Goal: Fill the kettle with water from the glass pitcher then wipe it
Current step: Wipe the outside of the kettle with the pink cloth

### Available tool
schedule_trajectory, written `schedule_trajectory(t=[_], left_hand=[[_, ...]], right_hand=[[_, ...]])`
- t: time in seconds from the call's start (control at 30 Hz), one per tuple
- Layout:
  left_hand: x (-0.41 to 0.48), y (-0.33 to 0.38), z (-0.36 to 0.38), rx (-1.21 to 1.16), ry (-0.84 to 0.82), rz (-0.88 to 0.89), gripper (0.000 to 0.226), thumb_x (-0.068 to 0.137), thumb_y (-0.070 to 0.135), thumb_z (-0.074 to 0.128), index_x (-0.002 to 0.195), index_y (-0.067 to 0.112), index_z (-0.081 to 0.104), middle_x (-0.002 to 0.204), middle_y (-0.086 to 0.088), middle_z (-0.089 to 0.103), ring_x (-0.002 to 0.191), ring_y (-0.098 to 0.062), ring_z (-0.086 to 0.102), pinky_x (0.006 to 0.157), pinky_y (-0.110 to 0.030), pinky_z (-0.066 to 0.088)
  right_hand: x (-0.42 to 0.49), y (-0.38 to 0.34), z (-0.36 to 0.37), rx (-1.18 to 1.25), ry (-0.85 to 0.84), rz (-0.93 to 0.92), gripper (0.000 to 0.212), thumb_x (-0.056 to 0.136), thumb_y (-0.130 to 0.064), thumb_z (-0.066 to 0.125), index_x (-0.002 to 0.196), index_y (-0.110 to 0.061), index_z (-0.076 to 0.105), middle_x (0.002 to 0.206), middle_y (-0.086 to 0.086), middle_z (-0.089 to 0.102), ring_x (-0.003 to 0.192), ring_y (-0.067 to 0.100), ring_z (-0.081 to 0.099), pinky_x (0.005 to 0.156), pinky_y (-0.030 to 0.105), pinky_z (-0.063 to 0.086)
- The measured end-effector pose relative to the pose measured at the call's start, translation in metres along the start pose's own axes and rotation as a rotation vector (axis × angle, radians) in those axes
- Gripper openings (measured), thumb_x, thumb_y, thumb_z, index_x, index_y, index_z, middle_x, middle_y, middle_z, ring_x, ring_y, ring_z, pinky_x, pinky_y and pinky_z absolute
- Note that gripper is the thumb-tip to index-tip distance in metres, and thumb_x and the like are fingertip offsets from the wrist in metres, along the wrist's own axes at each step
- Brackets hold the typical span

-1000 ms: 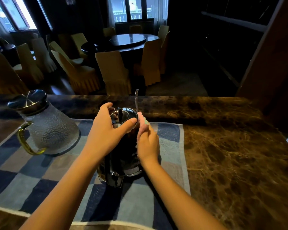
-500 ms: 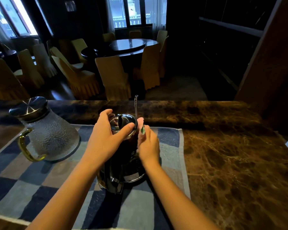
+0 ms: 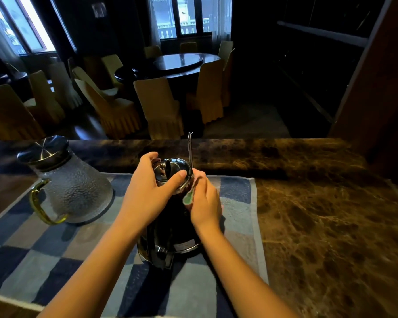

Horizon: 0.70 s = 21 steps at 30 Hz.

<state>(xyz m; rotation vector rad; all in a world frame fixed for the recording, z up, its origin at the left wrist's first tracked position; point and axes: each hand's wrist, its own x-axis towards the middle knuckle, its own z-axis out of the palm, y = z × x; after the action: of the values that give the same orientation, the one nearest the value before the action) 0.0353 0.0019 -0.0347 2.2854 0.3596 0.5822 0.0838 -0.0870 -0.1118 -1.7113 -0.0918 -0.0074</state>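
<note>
Underneath, the checked towel [image 3: 55,260] is catching drips; on it, the glass pitcher [image 3: 74,189] is sitting aside, lidded. Centrally, the left hand [image 3: 147,193] is clamping the kettle [image 3: 172,226] lid, seemingly steadying it, while the right hand [image 3: 205,203] is pinching a small cloth [image 3: 189,198] against its side.

- No legible text, brand, number or sign is visible.
- A pale label patch on the lower body of the kettle [image 3: 184,245] is too small and blurred to read.
</note>
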Motion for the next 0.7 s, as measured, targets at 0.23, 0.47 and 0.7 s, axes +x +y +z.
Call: schedule_trajectory(t=[0.23, 0.47, 0.7], left_hand=[[0.000, 0.000, 0.000, 0.009, -0.017, 0.002, 0.075, 0.077, 0.044, 0.065, 0.138, 0.018, 0.029, 0.137, -0.004, 0.048, 0.108, -0.005, 0.043, 0.090, -0.024, 0.035], [-0.001, 0.003, -0.002, -0.013, -0.020, 0.007, 0.071, 0.078, 0.038, 0.066, 0.137, 0.019, 0.031, 0.133, -0.003, 0.050, 0.104, -0.004, 0.045, 0.086, -0.022, 0.036], [-0.002, 0.003, -0.002, -0.023, -0.024, -0.003, 0.070, 0.079, 0.037, 0.065, 0.137, 0.018, 0.031, 0.134, -0.003, 0.050, 0.106, -0.005, 0.045, 0.089, -0.023, 0.035]], right_hand=[[-0.076, 0.040, 0.011, 0.039, 0.120, -0.091, 0.044, 0.099, -0.041, 0.020, 0.136, -0.063, 0.009, 0.155, -0.027, 0.014, 0.144, 0.001, 0.011, 0.119, 0.045, 0.016], [-0.004, -0.007, -0.009, 0.146, -0.076, -0.003, 0.034, 0.099, -0.043, 0.026, 0.102, -0.054, 0.058, 0.112, -0.012, 0.059, 0.099, 0.002, 0.053, 0.085, 0.035, 0.048], [-0.081, 0.038, 0.015, 0.002, 0.116, -0.102, 0.049, 0.095, -0.050, 0.014, 0.143, -0.055, 0.006, 0.155, -0.031, 0.006, 0.144, -0.002, 0.002, 0.120, 0.042, 0.010]])
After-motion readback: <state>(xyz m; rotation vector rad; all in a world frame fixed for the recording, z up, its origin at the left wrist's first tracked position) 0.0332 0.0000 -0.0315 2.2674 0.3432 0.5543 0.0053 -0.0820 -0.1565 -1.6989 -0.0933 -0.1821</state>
